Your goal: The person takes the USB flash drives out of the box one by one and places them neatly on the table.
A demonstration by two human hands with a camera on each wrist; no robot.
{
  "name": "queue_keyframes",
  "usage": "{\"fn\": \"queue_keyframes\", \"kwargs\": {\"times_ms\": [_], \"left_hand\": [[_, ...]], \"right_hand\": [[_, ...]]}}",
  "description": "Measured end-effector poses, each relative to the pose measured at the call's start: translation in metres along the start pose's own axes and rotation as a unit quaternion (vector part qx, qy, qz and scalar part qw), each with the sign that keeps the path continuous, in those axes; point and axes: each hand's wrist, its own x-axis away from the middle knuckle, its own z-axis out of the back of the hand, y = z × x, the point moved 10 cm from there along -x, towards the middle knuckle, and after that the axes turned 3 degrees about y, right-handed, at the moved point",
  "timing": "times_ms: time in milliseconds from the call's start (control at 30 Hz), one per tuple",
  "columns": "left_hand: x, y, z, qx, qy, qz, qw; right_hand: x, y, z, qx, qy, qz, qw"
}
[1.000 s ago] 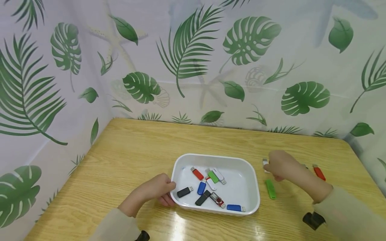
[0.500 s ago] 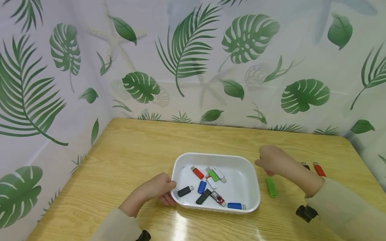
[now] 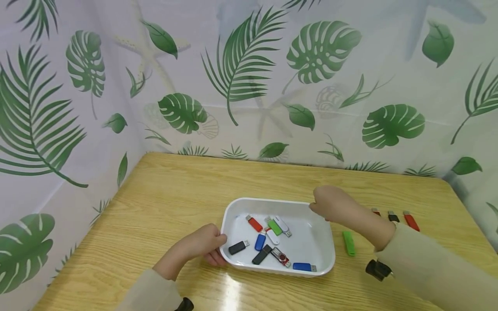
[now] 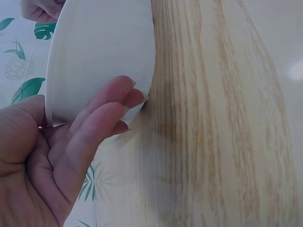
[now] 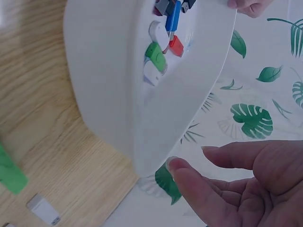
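A white plastic tray [image 3: 317, 242] holds several USB sticks in blue, red, green, black and white. My left hand [image 3: 206, 242] grips its left rim, the thumb over the edge and the fingers along the outer wall, as the left wrist view [image 4: 80, 146] shows. My right hand [image 3: 334, 203] hovers at the far right corner of the tray. In the right wrist view its thumb and forefinger are apart with nothing between them, a fingertip [image 5: 176, 165] close to the tray corner. A green USB stick [image 3: 349, 243] lies on the table right of the tray.
Beyond my right forearm lie a red USB stick [image 3: 411, 221], a black one [image 3: 393, 216] and another red one [image 3: 375, 211], partly covered. A white USB stick [image 5: 43, 210] shows on the table in the right wrist view. A leaf-print cloth [image 3: 249, 86] stands behind the wooden table [image 3: 171, 185].
My right hand has moved left from above the loose USB sticks to the tray's far right corner, uncovering a red stick. My left hand and the tray stay in place.
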Motion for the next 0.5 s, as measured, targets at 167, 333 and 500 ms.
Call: {"fn": "queue_keyframes", "kwargs": {"times_ms": [167, 333, 500], "left_hand": [[0.001, -0.001, 0.000, 0.004, -0.002, -0.001, 1.0000], [0.001, 0.000, -0.001, 0.006, -0.004, -0.004, 1.0000], [0.001, 0.001, 0.000, 0.004, 0.000, -0.004, 1.0000]], "right_hand": [[-0.004, -0.017, -0.001, 0.011, -0.003, 0.007, 1.000], [-0.007, -0.032, -0.001, 0.031, 0.004, 0.018, 0.999], [-0.011, -0.043, -0.001, 0.059, 0.014, 0.027, 0.998]]}}
